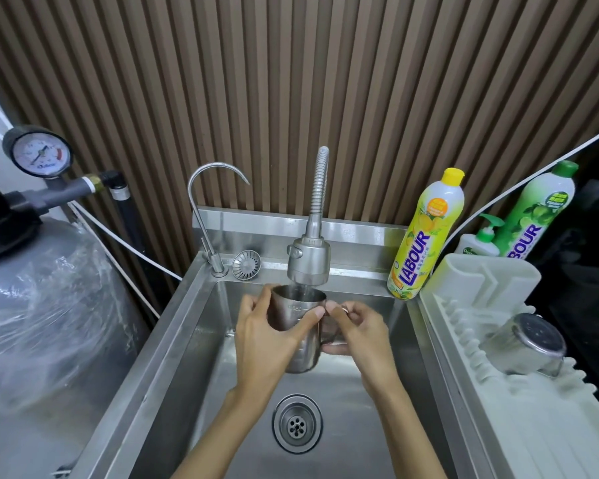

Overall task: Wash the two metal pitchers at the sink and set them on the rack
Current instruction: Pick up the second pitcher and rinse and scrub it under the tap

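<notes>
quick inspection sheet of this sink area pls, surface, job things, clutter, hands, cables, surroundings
surface: steel sink, drain uncovered, loose strainer propped on the back ledge
job's things: one metal pitcher held upright under the spray faucet; second pitcher lies tilted, base up, on the white rack
clutter: yellow soap bottle, green soap bottle, pump bottle behind the rack
grippers: left hand wraps the pitcher body; right hand has its grip at the handle
cables: white tubing at left, white line over the bottles
surroundings: slatted wall, pressure gauge, wrapped grey tank, gooseneck tap
</notes>
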`<state>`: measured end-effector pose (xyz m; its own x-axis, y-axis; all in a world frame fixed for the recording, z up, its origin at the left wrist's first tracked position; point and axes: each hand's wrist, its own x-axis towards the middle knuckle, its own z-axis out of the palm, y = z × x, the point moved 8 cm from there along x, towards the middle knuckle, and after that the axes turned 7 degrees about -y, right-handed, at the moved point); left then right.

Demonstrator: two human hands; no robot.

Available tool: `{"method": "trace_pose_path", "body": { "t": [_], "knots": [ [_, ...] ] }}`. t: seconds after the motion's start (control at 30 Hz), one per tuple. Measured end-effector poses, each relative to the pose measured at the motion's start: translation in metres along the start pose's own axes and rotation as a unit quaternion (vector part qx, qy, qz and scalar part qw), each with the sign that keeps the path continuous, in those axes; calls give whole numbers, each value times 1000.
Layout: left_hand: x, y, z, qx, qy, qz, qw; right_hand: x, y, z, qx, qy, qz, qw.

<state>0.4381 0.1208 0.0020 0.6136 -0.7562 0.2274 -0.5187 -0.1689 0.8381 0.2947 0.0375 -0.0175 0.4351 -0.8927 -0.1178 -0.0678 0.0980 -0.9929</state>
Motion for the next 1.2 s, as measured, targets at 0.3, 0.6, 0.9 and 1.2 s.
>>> {"method": "trace_pose_path", "body": {
  "t": [0.3, 0.6, 0.9, 1.2],
  "knots": [
    [-6, -4, 32, -162, -60, 1, 985, -18, -57, -12, -210, 77, -106, 969],
    [13, 32, -5, -62, 0, 162, 985, 15, 1, 16, 184, -70, -60, 979],
    [8, 18, 0, 15, -52, 24, 998, -4, -12, -9, -83, 58, -1, 995],
    [7, -3, 38, -324, -150, -49, 933, -12, -55, -13, -199, 91, -104, 970]
  ]
}}
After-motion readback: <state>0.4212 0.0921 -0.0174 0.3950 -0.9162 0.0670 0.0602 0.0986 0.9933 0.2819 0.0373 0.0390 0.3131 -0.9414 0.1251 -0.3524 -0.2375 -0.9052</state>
